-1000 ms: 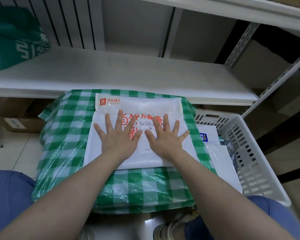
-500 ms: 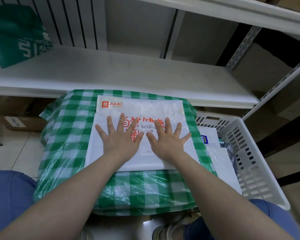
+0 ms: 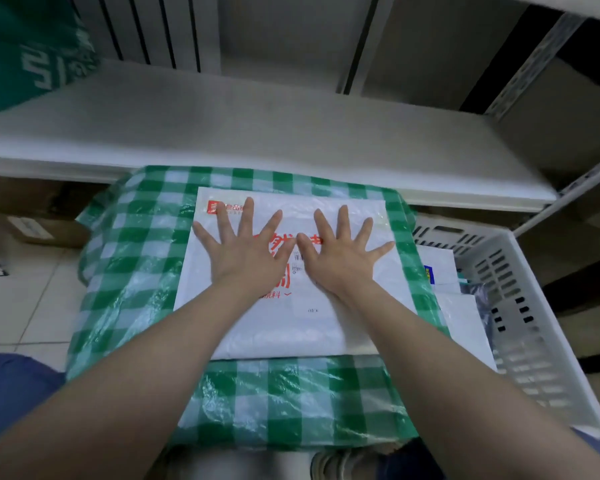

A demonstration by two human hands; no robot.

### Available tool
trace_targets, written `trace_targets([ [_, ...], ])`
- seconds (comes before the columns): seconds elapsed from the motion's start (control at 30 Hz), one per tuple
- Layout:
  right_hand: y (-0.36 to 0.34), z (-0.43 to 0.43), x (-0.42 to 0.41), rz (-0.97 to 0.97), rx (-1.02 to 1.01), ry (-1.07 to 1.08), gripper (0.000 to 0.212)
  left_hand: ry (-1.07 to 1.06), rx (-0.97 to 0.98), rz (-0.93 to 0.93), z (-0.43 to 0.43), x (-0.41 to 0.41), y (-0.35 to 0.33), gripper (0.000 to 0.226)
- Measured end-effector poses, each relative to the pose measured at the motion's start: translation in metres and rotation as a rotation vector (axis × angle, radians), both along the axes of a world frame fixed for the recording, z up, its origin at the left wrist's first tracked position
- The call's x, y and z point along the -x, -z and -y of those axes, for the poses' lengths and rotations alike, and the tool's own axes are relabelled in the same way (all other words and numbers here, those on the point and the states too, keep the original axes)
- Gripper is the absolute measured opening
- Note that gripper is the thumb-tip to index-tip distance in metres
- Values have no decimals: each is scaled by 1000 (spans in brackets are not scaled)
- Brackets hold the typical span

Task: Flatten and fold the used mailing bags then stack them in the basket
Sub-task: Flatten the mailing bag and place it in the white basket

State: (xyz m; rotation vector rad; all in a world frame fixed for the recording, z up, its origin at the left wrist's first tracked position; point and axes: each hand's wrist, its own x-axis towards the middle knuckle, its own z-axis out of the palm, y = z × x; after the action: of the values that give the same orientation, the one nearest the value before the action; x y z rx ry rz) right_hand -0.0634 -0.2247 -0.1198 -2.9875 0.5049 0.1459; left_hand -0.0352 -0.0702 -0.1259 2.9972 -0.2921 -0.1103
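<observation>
Left hand [image 3: 246, 261] and right hand [image 3: 340, 265] lay flat, fingers spread straight, on the white red-printed plastic mailing bag [image 3: 284, 334] beneath them — trapped air could wrinkle it, or slick plastic slide.

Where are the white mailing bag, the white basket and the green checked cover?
white mailing bag [image 3: 284, 336], head view, blank near end below the print
white basket [image 3: 534, 341], head view, slotted right wall
green checked cover [image 3: 125, 271], head view, left part beside the bag
</observation>
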Motion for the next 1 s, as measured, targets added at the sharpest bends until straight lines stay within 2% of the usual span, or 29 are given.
trace_targets([
  [0.37,2,1,0,-16,-4,7,72,-2,-25,-16,2,1,1,67],
  [0.5,-6,5,3,-71,-83,-29,70,0,-8,-98,-1,5,-9,64],
  [0.57,-12,7,14,-19,-117,-23,66,-6,-1,-72,-3,17,-16,62],
  [0.63,-15,6,32,19,-95,-7,64,3,5,-37,0,35,-20,60],
  [0.83,-8,6,63,-55,-59,27,70,3,20,-100,12,65,-14,64],
  [1.0,-1,4,66,-39,-15,35,69,-1,-2,-26,13,69,0,66],
])
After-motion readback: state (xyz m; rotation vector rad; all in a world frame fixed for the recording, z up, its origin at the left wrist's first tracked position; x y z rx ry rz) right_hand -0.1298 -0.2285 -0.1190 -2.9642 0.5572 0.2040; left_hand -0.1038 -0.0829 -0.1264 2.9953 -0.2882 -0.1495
